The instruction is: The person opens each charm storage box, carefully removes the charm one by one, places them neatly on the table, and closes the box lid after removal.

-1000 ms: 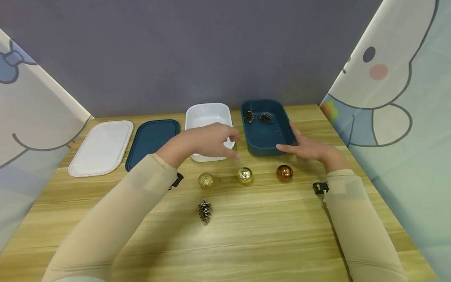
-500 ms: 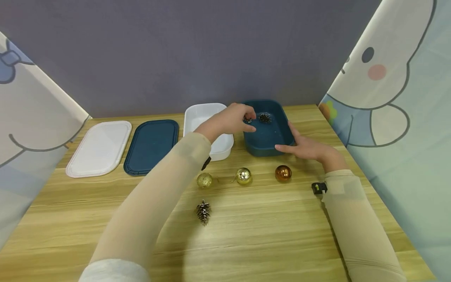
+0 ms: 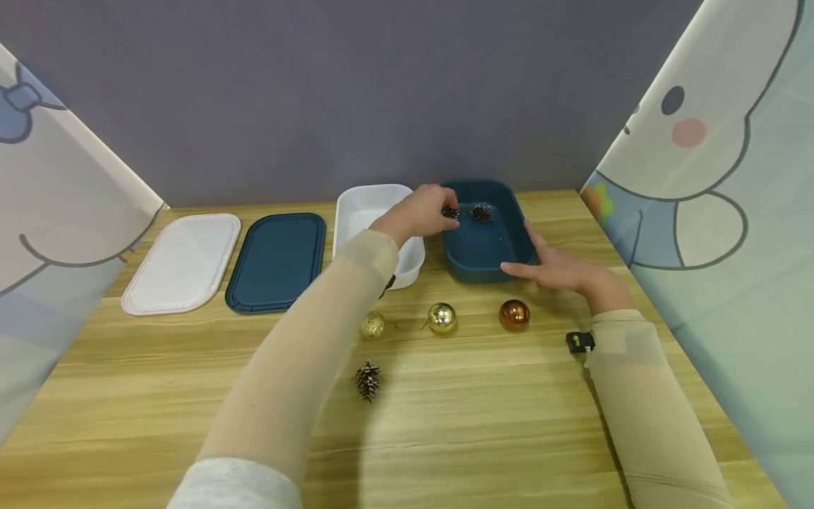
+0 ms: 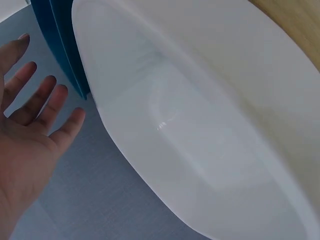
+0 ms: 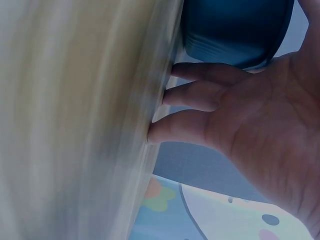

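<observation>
L hand [image 3: 422, 212] reaches over the rim of the dark blue tub [image 3: 485, 247], fingertips at a small pine cone [image 3: 450, 211] in its far-left corner; head view suggests a pinch, but the wrist view shows fingers spread and straight w/ nothing in them, so can't tell if it grips. Cone is dark brown, scales tipped pale, lying on the tub floor. A 2nd pine cone [image 3: 481, 212] of the same look lies just beside it to the right, also inside the tub. R hand [image 3: 552, 267] rests flat and relaxed against the tub's near-right corner, fingers straight, thumb along the front wall. Tub is rectangular w/ rounded corners, glossy inside.

White tub [image 3: 376, 226] stands touching-close to its left, partly under the L forearm. Further left on the tabletop [image 3: 483, 424]: blue lid [image 3: 276, 261], then white lid [image 3: 181, 263]. Nearer row: glitter gold bauble [image 3: 372, 326], shiny gold bauble [image 3: 441, 317], copper bauble [image 3: 514, 314]. A 3rd pine cone [image 3: 368, 380] lies alone nearest the person.
</observation>
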The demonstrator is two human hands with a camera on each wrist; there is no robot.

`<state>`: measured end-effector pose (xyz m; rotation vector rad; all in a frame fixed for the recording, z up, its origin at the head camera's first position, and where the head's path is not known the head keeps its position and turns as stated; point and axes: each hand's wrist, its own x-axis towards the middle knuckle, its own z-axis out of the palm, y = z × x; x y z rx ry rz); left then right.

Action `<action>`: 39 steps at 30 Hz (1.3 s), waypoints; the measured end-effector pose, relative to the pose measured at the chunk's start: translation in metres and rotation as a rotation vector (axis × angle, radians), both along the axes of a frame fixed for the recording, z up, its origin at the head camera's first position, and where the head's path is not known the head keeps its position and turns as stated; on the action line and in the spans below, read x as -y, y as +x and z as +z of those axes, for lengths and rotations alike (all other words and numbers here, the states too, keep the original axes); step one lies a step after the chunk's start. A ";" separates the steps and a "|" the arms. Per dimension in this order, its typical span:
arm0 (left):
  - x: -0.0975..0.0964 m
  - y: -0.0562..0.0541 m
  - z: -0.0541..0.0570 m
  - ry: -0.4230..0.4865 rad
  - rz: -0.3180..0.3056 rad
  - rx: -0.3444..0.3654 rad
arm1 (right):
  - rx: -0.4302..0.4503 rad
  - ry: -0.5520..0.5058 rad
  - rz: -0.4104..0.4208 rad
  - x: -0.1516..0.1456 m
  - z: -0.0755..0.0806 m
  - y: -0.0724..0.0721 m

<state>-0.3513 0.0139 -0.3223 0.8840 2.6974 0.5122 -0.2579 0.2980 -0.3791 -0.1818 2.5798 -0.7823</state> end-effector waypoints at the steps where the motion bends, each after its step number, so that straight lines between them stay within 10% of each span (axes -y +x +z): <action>1: -0.001 0.000 -0.001 -0.014 -0.001 -0.003 | 0.003 -0.005 -0.002 0.000 0.000 0.000; 16: -0.023 -0.012 0.003 -0.195 -0.014 -0.082 | 0.012 -0.022 -0.005 -0.006 0.002 0.003; 27: -0.028 -0.018 0.015 -0.192 0.009 0.017 | 0.016 -0.052 -0.018 0.002 -0.001 0.005; 39: -0.038 -0.026 -0.004 -0.241 0.067 0.091 | 0.010 -0.033 -0.006 0.006 0.003 0.006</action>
